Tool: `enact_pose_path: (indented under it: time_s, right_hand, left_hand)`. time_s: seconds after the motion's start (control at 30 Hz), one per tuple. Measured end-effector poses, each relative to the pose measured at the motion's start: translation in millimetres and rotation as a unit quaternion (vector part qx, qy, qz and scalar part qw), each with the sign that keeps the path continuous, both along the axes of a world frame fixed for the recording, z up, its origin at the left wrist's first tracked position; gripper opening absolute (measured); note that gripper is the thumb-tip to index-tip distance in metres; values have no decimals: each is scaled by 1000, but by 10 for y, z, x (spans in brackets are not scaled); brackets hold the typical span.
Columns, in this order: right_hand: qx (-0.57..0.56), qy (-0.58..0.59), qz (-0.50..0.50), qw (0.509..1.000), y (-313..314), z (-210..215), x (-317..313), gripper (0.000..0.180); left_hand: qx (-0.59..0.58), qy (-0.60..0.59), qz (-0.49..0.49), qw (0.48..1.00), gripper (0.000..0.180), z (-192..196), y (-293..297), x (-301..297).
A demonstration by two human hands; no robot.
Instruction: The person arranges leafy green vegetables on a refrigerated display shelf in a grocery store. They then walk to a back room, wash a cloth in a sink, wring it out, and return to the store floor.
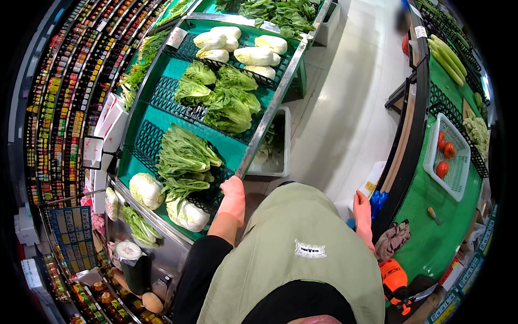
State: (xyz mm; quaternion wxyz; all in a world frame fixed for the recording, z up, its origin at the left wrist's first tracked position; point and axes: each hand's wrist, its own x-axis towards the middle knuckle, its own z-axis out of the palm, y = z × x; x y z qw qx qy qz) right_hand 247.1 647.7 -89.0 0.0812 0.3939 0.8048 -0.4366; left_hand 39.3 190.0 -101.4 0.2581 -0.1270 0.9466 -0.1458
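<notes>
My left hand [232, 195], in a pink rubber glove, is closed at the metal rim [268, 121] of the left vegetable stand, its fingers curled over the edge. Beside it lie a bundle of long leafy greens [186, 154] and a napa cabbage [186, 215]. My right hand [363, 215], also gloved in pink, hangs at the right stand with its fingers curled; what they hold, if anything, is hidden. Next to it are a white plastic sheet or bag [373, 178] with a yellow label and some blue plastic [379, 202]. Olive cloth [280, 237] covers the middle foreground.
Romaine lettuces [229, 108] and pale cabbages [256, 55] fill the left stand's farther sections. A white bin [283, 156] stands below it beside the aisle floor [337, 108]. On the right stand are a basket [458, 175] with tomatoes, a small knife [434, 215] and an orange spray bottle [393, 278].
</notes>
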Motion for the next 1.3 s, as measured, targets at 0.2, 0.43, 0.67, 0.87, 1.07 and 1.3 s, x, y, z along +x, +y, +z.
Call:
enact_pose_path:
  time_s: [0.2,0.43,0.67,0.87,1.07,1.3]
  right_hand:
    - [-30,-7,17,999,-18,80,-38,42]
    - [-51,-3,47,998,-88,10,-379,44]
    - [-29,13,68,997,-57,10,-520,43]
    - [-34,-9,33,999,41,163,-595,44]
    - [77,-45,-27,996,471,-136,-388,40]
    - [83,-100,-57,990,626,414,-1475,37]
  left_hand:
    - [-6,-7,-2,1000,25,154,146,-13]
    - [-3,-17,39,999,27,112,89,-11]
    - [18,7,34,999,25,39,102,-2]
    - [3,-53,36,998,23,107,19,-100]
    - [21,-160,-47,986,25,197,779,-1032]
    - [159,-63,-260,950,44,704,1939,-2081]
